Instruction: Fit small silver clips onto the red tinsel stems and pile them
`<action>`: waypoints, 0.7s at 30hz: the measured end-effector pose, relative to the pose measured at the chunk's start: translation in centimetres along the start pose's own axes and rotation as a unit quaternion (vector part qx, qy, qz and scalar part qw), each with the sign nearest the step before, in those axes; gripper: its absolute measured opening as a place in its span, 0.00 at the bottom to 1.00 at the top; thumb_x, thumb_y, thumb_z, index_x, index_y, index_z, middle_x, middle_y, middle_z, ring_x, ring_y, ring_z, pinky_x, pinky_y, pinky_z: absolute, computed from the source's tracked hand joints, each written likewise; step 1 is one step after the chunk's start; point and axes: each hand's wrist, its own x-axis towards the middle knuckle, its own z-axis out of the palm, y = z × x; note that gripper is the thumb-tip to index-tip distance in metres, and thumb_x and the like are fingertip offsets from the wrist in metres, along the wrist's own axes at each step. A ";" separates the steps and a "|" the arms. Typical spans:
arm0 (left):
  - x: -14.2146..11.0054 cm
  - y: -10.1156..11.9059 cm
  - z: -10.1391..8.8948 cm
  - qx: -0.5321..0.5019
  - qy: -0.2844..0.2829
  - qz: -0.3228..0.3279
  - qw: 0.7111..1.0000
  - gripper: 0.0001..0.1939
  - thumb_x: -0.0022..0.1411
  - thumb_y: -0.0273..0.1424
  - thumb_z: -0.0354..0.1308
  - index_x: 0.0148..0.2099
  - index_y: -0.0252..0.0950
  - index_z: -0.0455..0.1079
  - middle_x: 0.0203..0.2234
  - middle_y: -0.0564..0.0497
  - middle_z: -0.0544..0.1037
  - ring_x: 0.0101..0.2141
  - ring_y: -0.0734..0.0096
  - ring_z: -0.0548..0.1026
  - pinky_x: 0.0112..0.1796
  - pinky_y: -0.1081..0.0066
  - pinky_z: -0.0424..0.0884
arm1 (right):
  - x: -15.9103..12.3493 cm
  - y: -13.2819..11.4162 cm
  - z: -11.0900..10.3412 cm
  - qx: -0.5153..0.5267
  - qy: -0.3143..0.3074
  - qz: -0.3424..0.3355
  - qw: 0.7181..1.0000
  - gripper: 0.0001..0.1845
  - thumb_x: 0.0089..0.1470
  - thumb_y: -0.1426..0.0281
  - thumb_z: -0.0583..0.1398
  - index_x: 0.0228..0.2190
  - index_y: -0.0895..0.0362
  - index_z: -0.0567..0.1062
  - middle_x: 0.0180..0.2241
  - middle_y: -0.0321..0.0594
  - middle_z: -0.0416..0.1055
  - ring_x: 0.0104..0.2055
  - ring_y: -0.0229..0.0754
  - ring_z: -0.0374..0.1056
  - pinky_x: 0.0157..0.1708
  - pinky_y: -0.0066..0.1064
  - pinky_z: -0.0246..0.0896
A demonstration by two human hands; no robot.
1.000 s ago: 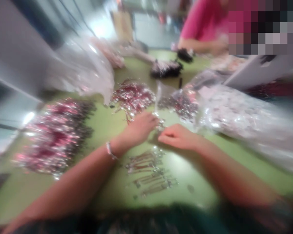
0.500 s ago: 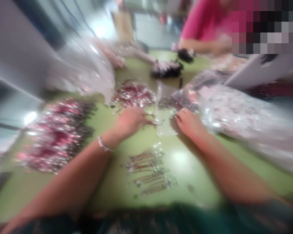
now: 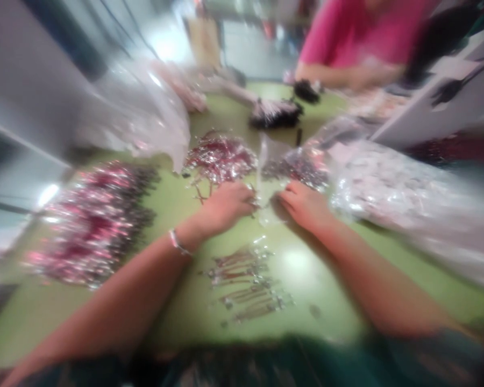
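Observation:
The picture is blurred. My left hand (image 3: pixel 228 205) and my right hand (image 3: pixel 302 204) rest close together on the green table (image 3: pixel 177 317), with a small clear plastic bag (image 3: pixel 268 185) between them. Both hands have their fingers curled toward the bag's lower end; what they pinch is too smeared to name. A silver bracelet sits on my left wrist. Just behind my left hand lies a heap of shiny red and silver pieces (image 3: pixel 220 158). In front of my hands lie rows of thin metal pieces (image 3: pixel 248 285).
A large pile of pink and silver pieces (image 3: pixel 92 223) lies at the left. Big clear plastic bags (image 3: pixel 403 199) fill the right, another bag (image 3: pixel 137 113) the back left. A person in a pink top (image 3: pixel 347 37) works at the far end near dark bundles (image 3: pixel 274 113).
My hands moved from the near middle of the table up to the clear bag, spread apart, then drew together again at its lower end.

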 end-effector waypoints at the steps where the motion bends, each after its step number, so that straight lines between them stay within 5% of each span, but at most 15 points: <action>1: 0.0 0.1 0.0 0.005 -0.002 0.000 1.000 0.14 0.70 0.34 0.51 0.39 0.40 0.77 0.39 0.47 0.77 0.45 0.61 0.66 0.43 0.62 0.61 | 0.0 -0.2 0.1 -0.010 -0.001 -0.002 1.000 0.14 0.63 0.69 0.51 0.37 0.54 0.76 0.40 0.45 0.70 0.39 0.45 0.64 0.28 0.34 0.45; 5: 0.1 0.4 0.3 0.026 -0.009 -0.005 1.000 0.13 0.70 0.32 0.50 0.38 0.37 0.75 0.40 0.46 0.76 0.43 0.61 0.65 0.42 0.63 0.60 | 0.1 -0.2 0.7 -0.025 0.005 0.003 1.000 0.14 0.63 0.70 0.50 0.33 0.56 0.75 0.37 0.45 0.71 0.36 0.44 0.64 0.29 0.34 0.48; 11: 0.4 1.0 0.1 0.033 -0.003 -0.040 0.999 0.15 0.71 0.29 0.45 0.38 0.33 0.71 0.39 0.44 0.73 0.39 0.63 0.64 0.41 0.63 0.61 | -0.2 -0.7 0.8 0.087 0.089 0.048 0.991 0.12 0.61 0.70 0.51 0.38 0.56 0.74 0.36 0.45 0.75 0.37 0.45 0.68 0.35 0.34 0.55; 21: 0.4 1.7 1.0 0.030 -0.051 -0.060 0.996 0.12 0.68 0.24 0.47 0.33 0.33 0.69 0.32 0.46 0.71 0.35 0.64 0.66 0.39 0.63 0.63 | -0.9 -2.1 0.8 0.165 0.102 0.007 0.981 0.12 0.60 0.70 0.52 0.37 0.56 0.74 0.34 0.44 0.76 0.34 0.43 0.69 0.35 0.33 0.58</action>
